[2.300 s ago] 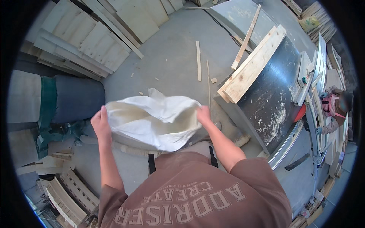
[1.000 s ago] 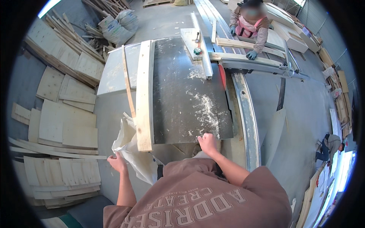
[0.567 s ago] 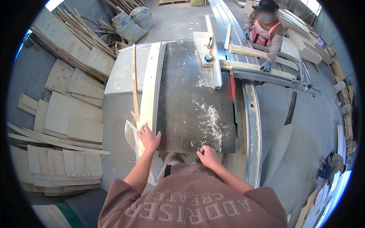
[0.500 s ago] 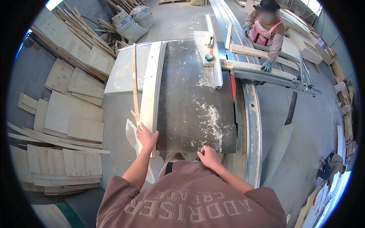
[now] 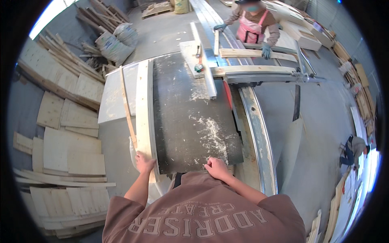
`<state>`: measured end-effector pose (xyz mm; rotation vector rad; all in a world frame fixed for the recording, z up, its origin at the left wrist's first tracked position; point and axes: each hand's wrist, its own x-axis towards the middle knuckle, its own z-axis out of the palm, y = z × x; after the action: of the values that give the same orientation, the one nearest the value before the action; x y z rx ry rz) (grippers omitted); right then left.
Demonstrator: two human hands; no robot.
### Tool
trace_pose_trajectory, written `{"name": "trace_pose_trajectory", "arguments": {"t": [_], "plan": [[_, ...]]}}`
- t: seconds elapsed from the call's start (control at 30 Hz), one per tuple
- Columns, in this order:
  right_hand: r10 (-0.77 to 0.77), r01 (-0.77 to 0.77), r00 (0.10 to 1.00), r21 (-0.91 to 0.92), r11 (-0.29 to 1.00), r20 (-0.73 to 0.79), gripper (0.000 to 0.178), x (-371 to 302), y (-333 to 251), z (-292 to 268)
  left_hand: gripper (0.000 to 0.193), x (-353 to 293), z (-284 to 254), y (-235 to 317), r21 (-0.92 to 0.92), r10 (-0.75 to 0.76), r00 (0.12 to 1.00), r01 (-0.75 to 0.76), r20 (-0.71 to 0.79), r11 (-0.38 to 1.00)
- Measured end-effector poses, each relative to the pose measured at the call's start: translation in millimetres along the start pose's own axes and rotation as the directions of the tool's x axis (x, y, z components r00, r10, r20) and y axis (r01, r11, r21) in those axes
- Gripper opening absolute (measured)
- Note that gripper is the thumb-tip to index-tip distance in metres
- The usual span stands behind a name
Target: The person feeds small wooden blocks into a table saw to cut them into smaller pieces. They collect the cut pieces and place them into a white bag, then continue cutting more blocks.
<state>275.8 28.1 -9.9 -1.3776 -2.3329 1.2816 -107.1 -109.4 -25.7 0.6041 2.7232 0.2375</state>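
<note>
My left hand lies with its fingers apart on the near end of a long pale board, its thumb toward the dark saw table. The board lies lengthwise along the table's left side. By the near edge of the dark table top, my right hand is closed, fingers curled under; whatever they may hold is hidden. Sawdust is scattered over the table just beyond that hand. A thin wood strip lies left of the board, and white plastic sheeting hangs beside my left hand.
Across the table a co-worker in a pink apron touches a short strip and a board. A red curved part stands at the table's right edge. A tape measure lies near a metal fence. Plywood sheets lie left.
The view has shifted, and my hands stay near the same spots. The co-worker's one hand has reached the short strip; the other has moved from the nearer board to the farther one.
</note>
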Motion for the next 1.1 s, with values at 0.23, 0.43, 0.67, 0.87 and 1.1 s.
{"name": "trace_pose_trajectory", "arguments": {"t": [0.23,0.43,0.67,0.87,1.1], "plan": [[-0.026,0.026,0.994,-0.004,1.000,-0.102,0.026,-8.1,25.1,-8.8,0.111,-38.9,23.9,44.1,0.167,0.286,0.920,-0.248,-0.269,0.954],[-0.015,0.016,0.996,0.020,1.000,-0.085,0.025,-16.5,34.3,-16.8,0.096,-90.7,74.0,80.2,-0.002,0.560,0.824,-0.562,0.084,0.827],[-0.011,0.014,0.995,0.029,0.999,-0.098,0.025,-20.1,47.0,-19.0,0.092,-104.3,98.1,84.8,0.138,0.536,0.783,-0.596,0.316,0.791],[0.003,-0.002,0.995,0.012,1.000,-0.099,0.025,-19.7,52.1,-23.4,0.080,-96.7,101.0,76.7,0.121,0.492,0.753,-0.591,0.438,0.797],[-0.001,0.003,0.994,0.019,1.000,-0.107,0.026,-17.9,52.8,-23.3,0.096,-92.5,102.3,84.9,0.094,0.448,0.759,-0.549,0.473,0.831]]}}
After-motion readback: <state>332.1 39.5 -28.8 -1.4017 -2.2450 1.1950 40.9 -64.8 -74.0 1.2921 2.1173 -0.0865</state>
